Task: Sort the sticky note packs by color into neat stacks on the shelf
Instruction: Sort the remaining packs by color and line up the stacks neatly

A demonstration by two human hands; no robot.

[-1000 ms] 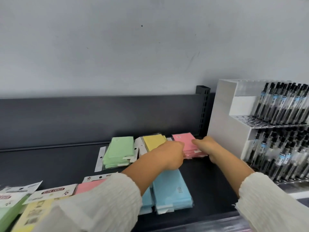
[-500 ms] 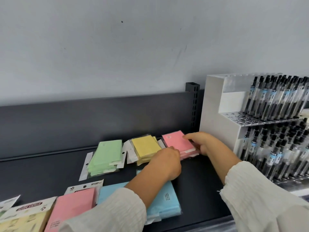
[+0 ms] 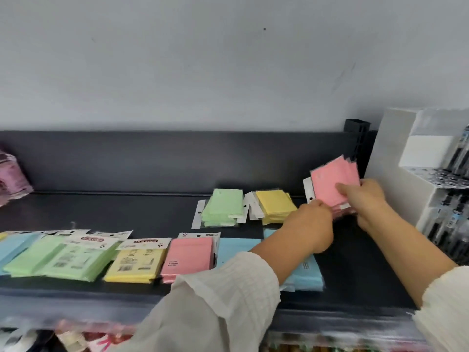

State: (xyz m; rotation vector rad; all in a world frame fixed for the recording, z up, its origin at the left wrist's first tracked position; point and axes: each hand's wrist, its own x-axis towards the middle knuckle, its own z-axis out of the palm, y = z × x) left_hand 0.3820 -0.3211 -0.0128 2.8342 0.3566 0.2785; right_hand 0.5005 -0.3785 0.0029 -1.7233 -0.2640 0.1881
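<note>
A stack of pink sticky note packs point(image 3: 330, 181) is tilted up off the dark shelf point(image 3: 127, 212) at the back right. My right hand point(image 3: 363, 199) grips its right side with the thumb on top. My left hand point(image 3: 314, 219) holds its lower left edge. To the left lie a yellow stack point(image 3: 275, 205) and a green stack point(image 3: 224, 208) at the back of the shelf. Along the front lie loose packs: green point(image 3: 61, 255), yellow point(image 3: 137, 261), pink point(image 3: 189, 255) and blue point(image 3: 236, 250), the blue ones partly hidden by my left arm.
A white pen display rack point(image 3: 406, 174) full of black pens stands right beside the pink stack. The shelf's dark back panel point(image 3: 165, 158) runs behind the stacks. A pinkish bundle point(image 3: 11, 179) sits at the far left. More goods lie blurred below the shelf edge.
The pink stack has been lifted and tilted up from lying flat on the shelf. Both hands now hold it. The view has swung left, showing more loose packs.
</note>
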